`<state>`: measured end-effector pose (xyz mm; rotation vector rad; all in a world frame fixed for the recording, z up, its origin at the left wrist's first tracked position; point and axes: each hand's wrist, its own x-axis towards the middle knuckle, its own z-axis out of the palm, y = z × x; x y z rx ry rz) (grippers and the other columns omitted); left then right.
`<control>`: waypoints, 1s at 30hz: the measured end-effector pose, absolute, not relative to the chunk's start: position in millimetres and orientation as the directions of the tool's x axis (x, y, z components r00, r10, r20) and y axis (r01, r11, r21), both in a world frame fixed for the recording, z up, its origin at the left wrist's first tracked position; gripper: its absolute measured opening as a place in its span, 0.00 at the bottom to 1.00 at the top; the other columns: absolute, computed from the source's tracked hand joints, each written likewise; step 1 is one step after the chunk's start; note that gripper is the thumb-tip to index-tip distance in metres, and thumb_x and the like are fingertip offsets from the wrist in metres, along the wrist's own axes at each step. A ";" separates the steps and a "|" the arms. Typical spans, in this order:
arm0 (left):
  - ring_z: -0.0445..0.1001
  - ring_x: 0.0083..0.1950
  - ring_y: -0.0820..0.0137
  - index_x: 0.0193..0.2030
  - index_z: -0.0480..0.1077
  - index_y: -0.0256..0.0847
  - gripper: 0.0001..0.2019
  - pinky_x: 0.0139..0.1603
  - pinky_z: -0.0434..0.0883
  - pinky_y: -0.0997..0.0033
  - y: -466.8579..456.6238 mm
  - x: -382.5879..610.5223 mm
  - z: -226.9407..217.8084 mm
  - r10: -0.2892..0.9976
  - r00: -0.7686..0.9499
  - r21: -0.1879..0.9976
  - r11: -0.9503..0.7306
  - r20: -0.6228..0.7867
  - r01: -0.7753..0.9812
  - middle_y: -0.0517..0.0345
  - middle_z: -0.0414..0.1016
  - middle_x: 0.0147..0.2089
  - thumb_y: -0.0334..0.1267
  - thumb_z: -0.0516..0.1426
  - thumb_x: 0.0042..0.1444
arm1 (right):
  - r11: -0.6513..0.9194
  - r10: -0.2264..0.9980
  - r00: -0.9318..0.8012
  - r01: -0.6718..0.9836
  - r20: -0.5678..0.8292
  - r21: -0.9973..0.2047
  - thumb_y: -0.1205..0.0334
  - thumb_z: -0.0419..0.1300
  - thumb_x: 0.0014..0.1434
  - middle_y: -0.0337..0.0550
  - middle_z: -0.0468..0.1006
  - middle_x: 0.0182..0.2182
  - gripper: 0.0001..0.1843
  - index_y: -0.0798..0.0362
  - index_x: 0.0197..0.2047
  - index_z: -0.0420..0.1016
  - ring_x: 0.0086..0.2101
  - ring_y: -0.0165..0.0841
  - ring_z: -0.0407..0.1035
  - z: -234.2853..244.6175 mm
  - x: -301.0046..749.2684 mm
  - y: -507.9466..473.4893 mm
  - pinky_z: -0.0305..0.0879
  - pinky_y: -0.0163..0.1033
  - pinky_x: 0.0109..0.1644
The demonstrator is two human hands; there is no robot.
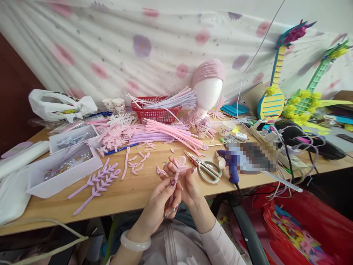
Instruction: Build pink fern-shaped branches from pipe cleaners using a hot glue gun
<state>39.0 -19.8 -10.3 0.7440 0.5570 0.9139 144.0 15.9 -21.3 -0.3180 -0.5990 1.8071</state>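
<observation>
The left hand (pixel 165 193) pinches the stem of a pink sprig (pixel 181 165) in its fingertips, the right hand (pixel 191 187) grasping it from the other side, over the near edge of the wooden table (pixel 121 198); one loop and a few leaves show, so the piece looks only part-made; off to the left, two fully leafed lilac sprigs (pixel 95 192) appear finished; short loose pieces (pixel 135 167) between lie unjoined; scissors (pixel 203 165) and a glue gun (pixel 233 162) rest to the right; behind, bundled pink stems (pixel 171 132) suggest plenty of material remains unused.
</observation>
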 end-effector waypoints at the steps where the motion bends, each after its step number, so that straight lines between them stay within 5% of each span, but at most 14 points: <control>1: 0.43 0.12 0.85 0.35 0.65 0.39 0.15 0.13 0.44 0.83 -19.7 38.8 -10.3 0.857 0.502 0.775 0.396 -0.119 -0.492 0.70 0.60 0.16 0.50 0.55 0.59 | -0.223 0.945 -0.317 -0.807 0.083 -0.547 0.42 0.71 0.40 0.41 0.80 0.39 0.32 0.51 0.46 0.78 0.41 0.35 0.71 -21.4 144.3 16.2 0.65 0.43 0.55; 18: 0.45 0.13 0.85 0.36 0.66 0.38 0.15 0.14 0.45 0.83 -23.7 36.2 -11.1 0.866 0.480 0.783 0.394 -0.141 -0.482 0.69 0.61 0.17 0.50 0.56 0.57 | -0.249 0.917 -0.376 -0.800 0.133 -0.546 0.36 0.68 0.39 0.43 0.78 0.40 0.35 0.50 0.45 0.77 0.44 0.39 0.70 -21.5 144.3 17.8 0.61 0.51 0.58; 30: 0.43 0.14 0.84 0.35 0.66 0.39 0.13 0.13 0.44 0.83 -21.4 36.3 -12.9 0.868 0.480 0.768 0.391 -0.125 -0.506 0.69 0.59 0.16 0.49 0.55 0.59 | -0.267 0.936 -0.341 -0.851 0.091 -0.452 0.40 0.70 0.42 0.40 0.78 0.36 0.29 0.49 0.43 0.76 0.44 0.39 0.70 -29.6 138.2 19.8 0.66 0.46 0.53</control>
